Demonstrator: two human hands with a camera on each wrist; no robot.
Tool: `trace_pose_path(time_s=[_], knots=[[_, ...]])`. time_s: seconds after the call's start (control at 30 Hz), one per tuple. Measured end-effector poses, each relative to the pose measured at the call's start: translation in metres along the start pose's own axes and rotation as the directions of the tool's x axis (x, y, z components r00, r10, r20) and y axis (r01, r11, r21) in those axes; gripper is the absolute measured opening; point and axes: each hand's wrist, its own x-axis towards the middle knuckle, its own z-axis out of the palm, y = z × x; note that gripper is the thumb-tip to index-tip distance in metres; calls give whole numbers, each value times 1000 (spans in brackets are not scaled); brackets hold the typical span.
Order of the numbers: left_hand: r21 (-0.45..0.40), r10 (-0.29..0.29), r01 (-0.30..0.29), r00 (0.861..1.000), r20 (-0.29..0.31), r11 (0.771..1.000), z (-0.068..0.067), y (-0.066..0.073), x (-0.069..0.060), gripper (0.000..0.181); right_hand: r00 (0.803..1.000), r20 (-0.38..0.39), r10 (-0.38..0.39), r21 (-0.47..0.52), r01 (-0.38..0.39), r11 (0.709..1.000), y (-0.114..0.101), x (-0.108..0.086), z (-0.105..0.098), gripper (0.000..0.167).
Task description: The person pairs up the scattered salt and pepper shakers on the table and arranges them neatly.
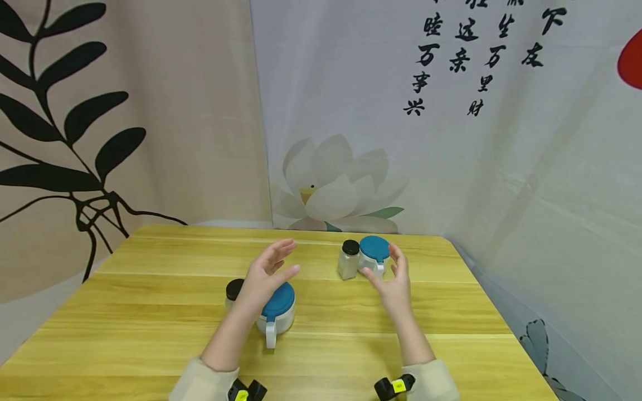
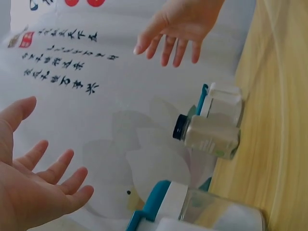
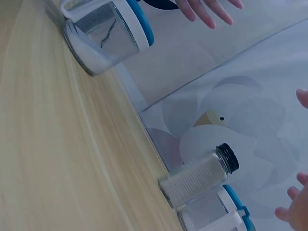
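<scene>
In the head view my left hand (image 1: 261, 278) is raised over the near blue-lidded glass jar (image 1: 278, 303), fingers spread and holding nothing. The jar's white handle points toward me. A black-capped bottle (image 1: 234, 291) stands left of it, mostly hidden behind my left hand and wrist. My right hand (image 1: 393, 281) is also empty, its thumb and fingers apart. It overlaps the far blue-lidded jar (image 1: 374, 249) in the head view, but the left wrist view shows the hand (image 2: 187, 26) above that jar (image 2: 224, 103), not touching. Beside this jar stands another black-capped bottle (image 1: 348, 260) with pale contents.
All the containers stand upright on a yellow wood-grain table (image 1: 165, 312). Behind its far edge hangs a pale cloth (image 1: 346, 83) printed with a lotus and black characters. A beige cloth with dark leaves (image 1: 200, 111) hangs at the left.
</scene>
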Motion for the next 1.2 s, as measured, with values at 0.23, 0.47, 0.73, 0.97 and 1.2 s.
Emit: trace_pose_path(time_s=[0.23, 0.47, 0.73, 0.97, 1.2], knots=[[-13, -10, 10, 1000, 10, 1000, 12, -1, 3, 54, 1000, -30, 1, 10, -1, 1000, 11, 5, -7, 79], [-26, -22, 22, 1000, 9, 999, 25, -4, 7, 54, 998, -65, 10, 9, -9, 1000, 18, 8, -14, 76], [-38, -24, 24, 1000, 5, 999, 38, -11, 11, 55, 996, -87, 37, 17, -35, 999, 21, 11, -20, 74], [-60, -13, 13, 1000, 4, 998, 49, -14, 17, 55, 994, -88, 68, 25, -66, 997, -6, 4, -22, 72], [-74, -66, 64, 998, -17, 995, 60, -20, 20, 59, 992, -98, 78, 27, -76, 997, 10, 7, -25, 74]])
